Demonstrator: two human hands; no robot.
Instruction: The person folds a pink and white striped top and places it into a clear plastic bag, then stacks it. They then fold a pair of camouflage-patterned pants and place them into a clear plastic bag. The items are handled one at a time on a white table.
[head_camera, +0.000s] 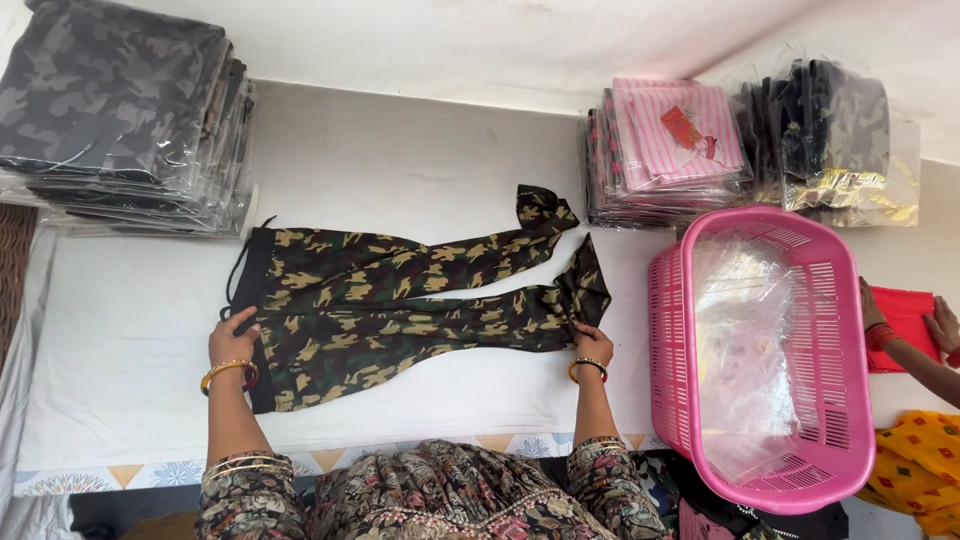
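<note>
Camouflage cloth in green, brown and black makes up the trousers (400, 300) that lie flat on the white-covered bench (130, 350), roughly at its middle, seen from the head camera looking straight down. Their long axis runs across the picture, left to right: the dark waistband with its drawstring sits at the left end, and the two legs stretch away to the right, spreading slightly apart, each ending in a dark flared cuff. The left hand (232, 343) rests on the waistband near its front corner, fingers pressed onto the cloth, while the right hand (592, 345) pinches the cuff of the nearer leg. I judge the fabric to be light, thin and limp, with no stiffness of its own, so it probably sags and creases wherever it is unsupported; the waistband and the cuffs look like the firmest places to take hold. A stack of bagged camouflage clothes (120, 110) stands at the far left, a stack of pink striped packs (670, 140) at the far right, and a pink basket (760, 350) with clear bags inside sits just right of the trousers. Another person's hand (940, 325) touches red cloth (905, 315) at the right edge.
</note>
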